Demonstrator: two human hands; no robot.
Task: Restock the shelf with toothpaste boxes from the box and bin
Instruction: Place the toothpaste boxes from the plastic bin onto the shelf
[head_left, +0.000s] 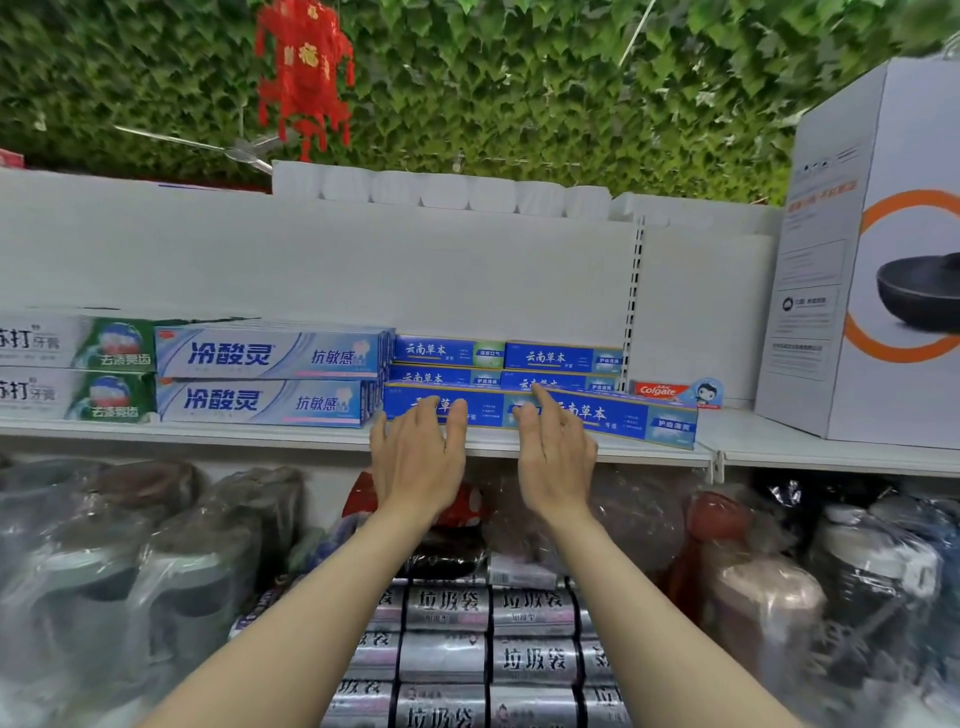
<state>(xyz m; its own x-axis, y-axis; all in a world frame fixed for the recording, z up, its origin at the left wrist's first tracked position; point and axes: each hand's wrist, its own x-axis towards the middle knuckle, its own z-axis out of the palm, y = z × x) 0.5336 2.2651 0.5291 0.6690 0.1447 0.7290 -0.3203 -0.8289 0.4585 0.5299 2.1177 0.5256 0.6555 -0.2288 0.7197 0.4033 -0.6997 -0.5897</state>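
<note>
Two long blue toothpaste boxes (613, 418) lie end to end along the front edge of the shelf (260, 434), and they are the items under the hands. The right-hand one sits slightly askew, its far end angled toward the front edge near the shelf's right-hand joint. Behind them, smaller blue boxes (563, 357) are stacked two high against the back panel. To their left stand pale blue boxes (270, 376), also two high, and green-and-white boxes (78, 364) at the left end. A single red toothpaste box (660, 391) lies alone toward the right end, with bare shelf around it.

Judgement: restocking is well advanced in the left and middle sections; the front row wants squaring, and the space by the red box could take more stock. Neither the supply box nor the bin is in view, so the remaining stock cannot be assessed.

The left hand (418, 457) is palm forward, fingers spread and resting flat on the face of the left front box. The right hand (556, 452) is likewise flat and open, index finger raised onto the top edge of the right front box. Neither hand clasps anything; both press or steady.

Further right stands a large white carton (831, 260) showing a pan. Wrapped goods (156, 545) fill the level below.
</note>
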